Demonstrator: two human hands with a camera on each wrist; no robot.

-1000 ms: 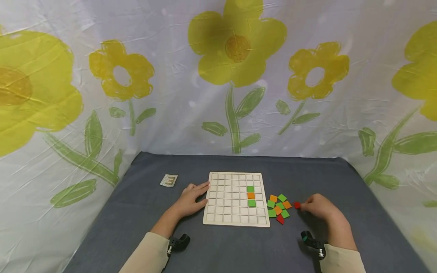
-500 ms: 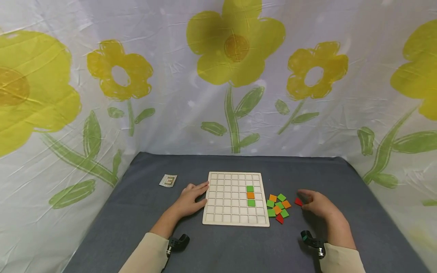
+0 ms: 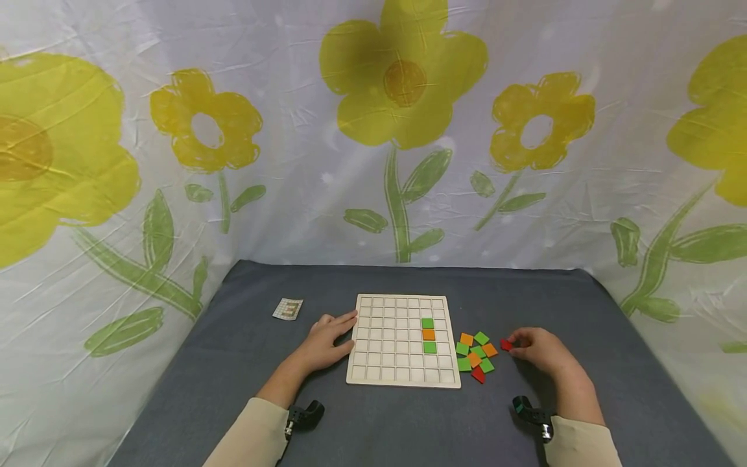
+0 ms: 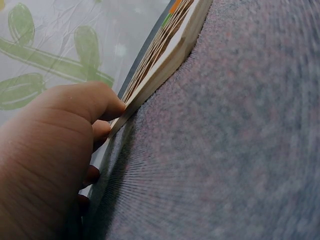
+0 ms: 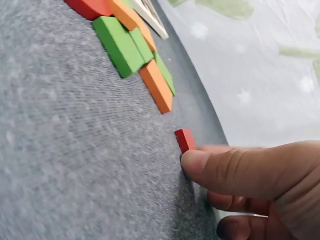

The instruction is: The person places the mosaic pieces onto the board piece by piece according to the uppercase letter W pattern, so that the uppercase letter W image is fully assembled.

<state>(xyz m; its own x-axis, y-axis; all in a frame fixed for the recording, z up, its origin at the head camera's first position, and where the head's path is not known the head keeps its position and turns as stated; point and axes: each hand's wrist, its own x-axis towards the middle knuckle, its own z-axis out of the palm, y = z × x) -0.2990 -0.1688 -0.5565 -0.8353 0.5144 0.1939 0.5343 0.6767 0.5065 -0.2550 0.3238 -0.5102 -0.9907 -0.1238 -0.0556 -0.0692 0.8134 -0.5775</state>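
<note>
My right hand (image 3: 543, 350) pinches a red tile (image 3: 506, 345) between thumb and fingers, close over the cloth and just right of the pile of loose tiles. In the right wrist view one end of the red tile (image 5: 185, 139) sticks out past the thumb. A pale wooden grid board (image 3: 385, 374) lies flat in the middle; a green tile (image 3: 428, 323), an orange tile (image 3: 428, 335) and another green tile (image 3: 430, 347) sit in one column on its right side. With extended fingers, my left hand (image 3: 327, 342) touches the board's left edge; its thumb (image 4: 107, 102) meets the rim.
Several green and orange tiles and a second red piece (image 3: 478, 375) lie heaped by the board's right edge. A small card (image 3: 288, 309) with a printed grid lies back left. Dark grey cloth (image 3: 403, 421) covers the table; a flower-printed curtain (image 3: 303, 214) hangs behind.
My right fingers have spread, turned the red tile and closed on it again, with the tile now slightly nearer the pile. The left hand and board have stayed in place.
</note>
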